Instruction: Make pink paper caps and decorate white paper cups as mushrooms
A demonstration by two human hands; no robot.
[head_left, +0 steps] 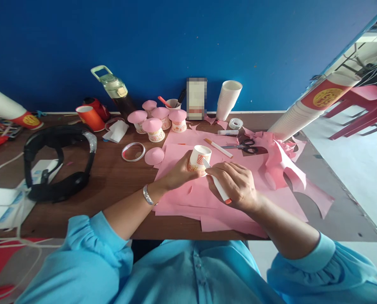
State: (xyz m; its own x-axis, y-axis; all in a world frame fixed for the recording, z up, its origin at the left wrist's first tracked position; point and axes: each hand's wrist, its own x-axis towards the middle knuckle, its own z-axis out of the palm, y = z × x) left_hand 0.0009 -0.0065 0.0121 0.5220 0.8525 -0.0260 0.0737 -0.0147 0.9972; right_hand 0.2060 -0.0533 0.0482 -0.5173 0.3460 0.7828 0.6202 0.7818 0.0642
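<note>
A white paper cup (202, 153) with orange and yellow drawings is upright above the pink paper sheets (179, 202). My left hand (179, 172) grips it from the left, fingers wrapped round its side. In my right hand (234, 183) is a white marker (220, 190) with an orange end, its tip at the drawn pattern. Another white and orange marker (218, 147) lies on the paper beyond the cup, beside black scissors (248, 146). Several decorated cups with pink cone tops (152, 125) stand at the back left, and one loose pink cone (154, 156) lies nearer.
Behind are a cup stack (229, 99), a phone (196, 99), a bottle (114, 90) and tape (235, 123). Pink scraps (278, 164) and a leaning cup stack (315, 103) are at right. A black headset (60, 196) and tape roll (133, 152) lie left.
</note>
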